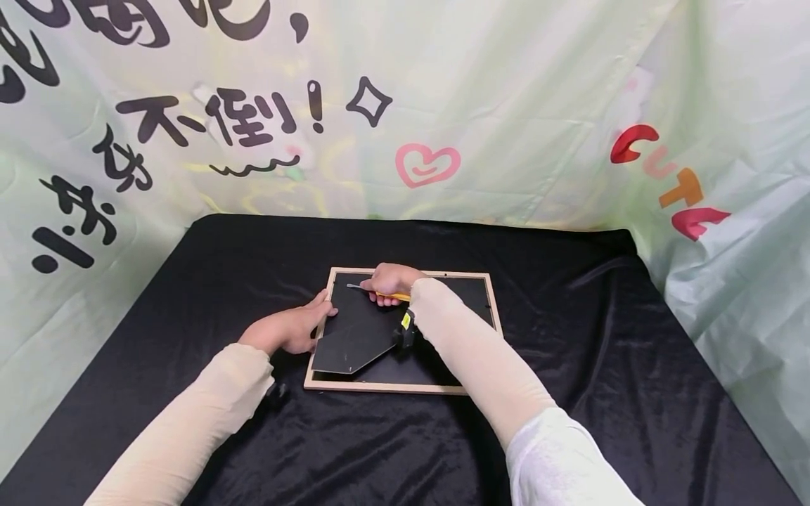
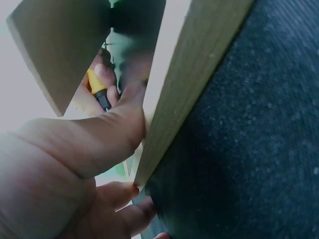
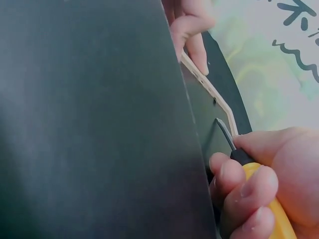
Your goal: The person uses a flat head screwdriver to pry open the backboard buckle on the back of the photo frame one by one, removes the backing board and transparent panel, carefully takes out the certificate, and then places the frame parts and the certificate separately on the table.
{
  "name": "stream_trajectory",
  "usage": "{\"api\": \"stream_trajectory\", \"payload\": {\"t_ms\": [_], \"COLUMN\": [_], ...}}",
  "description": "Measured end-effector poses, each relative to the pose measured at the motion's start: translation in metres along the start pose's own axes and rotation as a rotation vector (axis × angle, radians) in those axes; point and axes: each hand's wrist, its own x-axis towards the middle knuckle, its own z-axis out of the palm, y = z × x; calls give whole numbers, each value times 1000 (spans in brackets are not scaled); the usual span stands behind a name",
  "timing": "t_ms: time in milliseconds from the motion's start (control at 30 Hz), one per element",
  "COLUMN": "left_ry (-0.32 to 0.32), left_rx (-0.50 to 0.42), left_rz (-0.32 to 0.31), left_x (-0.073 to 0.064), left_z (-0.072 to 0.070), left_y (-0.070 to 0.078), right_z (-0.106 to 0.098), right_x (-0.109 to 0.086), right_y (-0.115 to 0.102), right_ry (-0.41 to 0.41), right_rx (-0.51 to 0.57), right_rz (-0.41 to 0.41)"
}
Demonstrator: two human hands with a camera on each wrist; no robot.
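A picture frame [image 1: 405, 387] with a light wooden rim lies back side up on the black cloth, its black stand leg [image 1: 354, 341] tilted up from the backing. At the frame's left side my left hand [image 1: 287, 330] grips the rim; in the left wrist view the thumb is over the inner edge and the fingers are outside. My right hand [image 1: 394, 280] holds a screwdriver [image 3: 279, 216] by its yellow handle. Its metal tip points left, near the upper left corner of the backing. In the right wrist view the stand leg hides much of the frame.
Small dark tabs [image 1: 446, 275] sit along the rim's inner edge. Black cloth [image 1: 569, 295] covers the table, with wrinkles at the front and right. A pale printed curtain [image 1: 506, 105] hangs behind and on both sides.
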Motion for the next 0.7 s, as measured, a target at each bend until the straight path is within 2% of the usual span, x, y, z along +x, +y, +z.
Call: {"api": "stream_trajectory", "payload": {"t_ms": [233, 400, 567, 700], "left_ry": [-10, 7, -17, -18], "left_rx": [-26, -32, -34, -20], "left_rz": [-12, 13, -8, -5], "left_x": [-2, 0, 1, 1], "left_z": [6, 3, 1, 0], "left_y": [-3, -1, -1, -1], "right_z": [10, 8, 8, 11], "right_x": [6, 8, 11, 14], "right_y": [-6, -11, -12, -11], "right_ry": [-37, -12, -15, 20], "right_rx": [37, 44, 41, 42], "right_rz": [17, 27, 25, 6]}}
